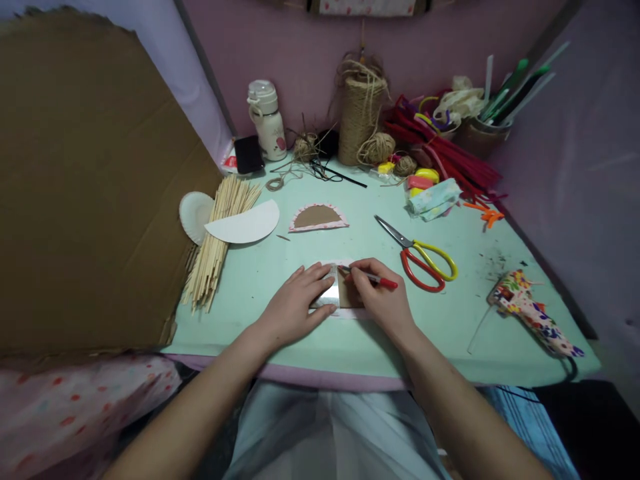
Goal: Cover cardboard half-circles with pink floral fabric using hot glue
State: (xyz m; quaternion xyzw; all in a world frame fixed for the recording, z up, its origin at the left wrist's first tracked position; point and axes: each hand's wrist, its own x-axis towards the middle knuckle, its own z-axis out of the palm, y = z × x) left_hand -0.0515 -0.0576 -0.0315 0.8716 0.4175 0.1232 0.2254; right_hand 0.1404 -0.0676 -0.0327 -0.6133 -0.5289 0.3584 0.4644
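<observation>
My left hand point(303, 299) lies flat with its fingers stretched over a shiny metal ruler point(330, 291), pressing it onto a brown cardboard piece point(349, 295) edged with pale pink fabric. A red-capped pen point(384, 281) is pinched in my right hand point(384, 297), its tip at the upper edge of the cardboard beside the ruler. Both hands hide part of the cardboard. Beyond them lies a half-round cardboard piece point(318, 217) with a pink fabric rim. Scissors point(419, 255) with one red and one yellow handle rest open to the right.
Bamboo sticks point(214, 257) lie at left under a white paper half-disc point(245, 225), near a big cardboard sheet point(95, 193). A bottle point(270, 127), a twine spool point(357, 120) and red pipe cleaners point(450, 150) line the back. A patterned glue gun point(533, 313) lies at right.
</observation>
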